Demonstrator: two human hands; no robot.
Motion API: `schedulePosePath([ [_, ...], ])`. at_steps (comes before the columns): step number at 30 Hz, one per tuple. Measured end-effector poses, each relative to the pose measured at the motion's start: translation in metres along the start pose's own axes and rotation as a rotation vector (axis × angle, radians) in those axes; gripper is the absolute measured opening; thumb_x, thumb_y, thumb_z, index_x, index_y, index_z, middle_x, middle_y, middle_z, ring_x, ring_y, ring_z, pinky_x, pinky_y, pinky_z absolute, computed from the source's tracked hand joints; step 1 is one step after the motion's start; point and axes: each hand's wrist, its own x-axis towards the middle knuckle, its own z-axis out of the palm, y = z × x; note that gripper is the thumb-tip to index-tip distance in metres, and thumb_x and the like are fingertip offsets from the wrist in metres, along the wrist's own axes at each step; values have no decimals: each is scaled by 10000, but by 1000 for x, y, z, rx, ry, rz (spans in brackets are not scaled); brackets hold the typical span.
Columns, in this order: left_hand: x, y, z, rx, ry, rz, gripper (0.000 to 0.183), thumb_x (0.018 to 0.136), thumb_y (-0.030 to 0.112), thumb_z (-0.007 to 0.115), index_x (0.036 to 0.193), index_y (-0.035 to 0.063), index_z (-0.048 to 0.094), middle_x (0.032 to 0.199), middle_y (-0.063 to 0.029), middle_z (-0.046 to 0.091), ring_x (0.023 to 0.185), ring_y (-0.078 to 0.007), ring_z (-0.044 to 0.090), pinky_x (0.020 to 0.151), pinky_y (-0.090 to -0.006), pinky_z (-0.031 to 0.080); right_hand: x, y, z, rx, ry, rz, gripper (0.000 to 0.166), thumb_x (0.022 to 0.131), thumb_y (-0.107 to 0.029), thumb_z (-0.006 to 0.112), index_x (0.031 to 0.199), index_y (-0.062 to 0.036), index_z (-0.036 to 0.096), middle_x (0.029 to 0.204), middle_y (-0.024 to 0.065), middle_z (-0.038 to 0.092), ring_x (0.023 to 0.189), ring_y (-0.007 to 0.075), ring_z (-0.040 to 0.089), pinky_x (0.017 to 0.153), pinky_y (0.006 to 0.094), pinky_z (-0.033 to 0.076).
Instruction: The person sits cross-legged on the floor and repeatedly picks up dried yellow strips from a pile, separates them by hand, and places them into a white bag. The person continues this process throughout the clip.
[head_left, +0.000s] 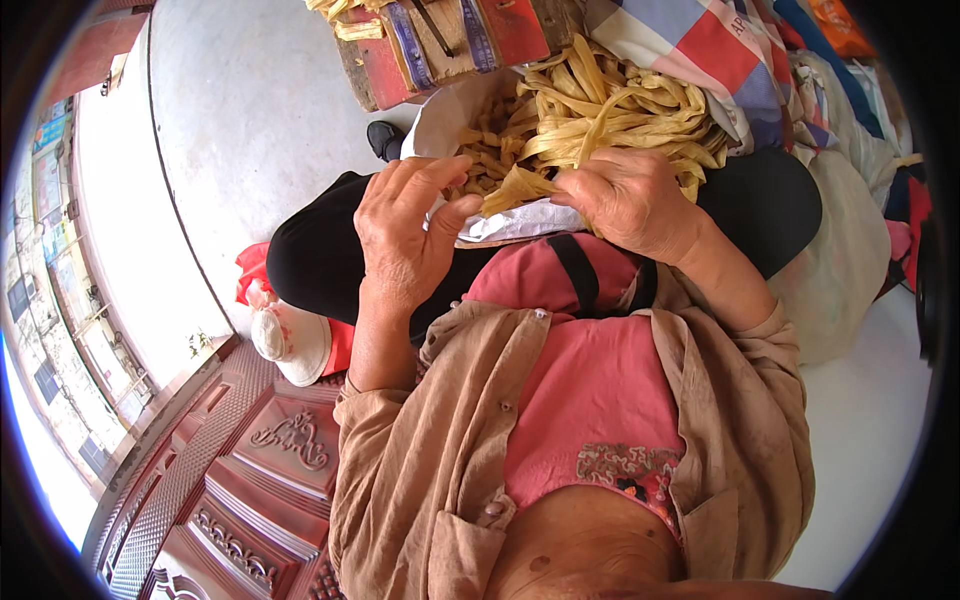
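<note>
A flat, yellowish-brown plant-like strip runs between my two hands, over the near rim of a white-lined container on my lap. My right hand pinches this strip between thumb and fingers. My left hand is raised at the strip's other end, its thumb and fingers apart; the thumb is close to the strip's tip. Beyond my hands, a heap of long yellow strips fills the container's right side. Shorter, browner curled pieces lie at its left.
A red wooden board or stool with a dark metal rod and strip pieces stands beyond the container. A checked cloth and plastic bags are at the right. A white cap lies at the left, near a carved door.
</note>
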Motion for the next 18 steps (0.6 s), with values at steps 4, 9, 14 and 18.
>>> schedulePosePath([
  [4,4,6,25,176,-263,362,244,729,110,711,956,48,646,924,-85,646,825,-274,626,919,-419,475,7,-13,2,-4,-22,-83,144,794,-132,664,786,-93,525,626,25,541,578,188,601,493,319,476],
  [9,-14,4,21,197,-376,394,151,740,146,645,851,63,585,786,-54,536,745,-232,555,733,-358,467,-7,0,-6,155,-291,-15,159,819,-143,665,752,-67,542,611,67,583,586,247,637,498,361,486],
  [14,-8,-7,6,76,-339,325,173,722,85,702,869,44,622,766,-77,574,713,-265,576,661,-376,483,-7,8,-12,275,-323,90,143,824,-130,690,764,-71,575,622,100,578,585,283,621,512,381,472],
  [18,30,-23,-4,63,-233,108,119,835,72,664,945,26,652,780,-109,587,733,-307,583,657,-388,485,33,36,-8,303,-62,93,143,857,-142,679,803,-62,573,664,102,576,619,301,607,541,385,469],
])
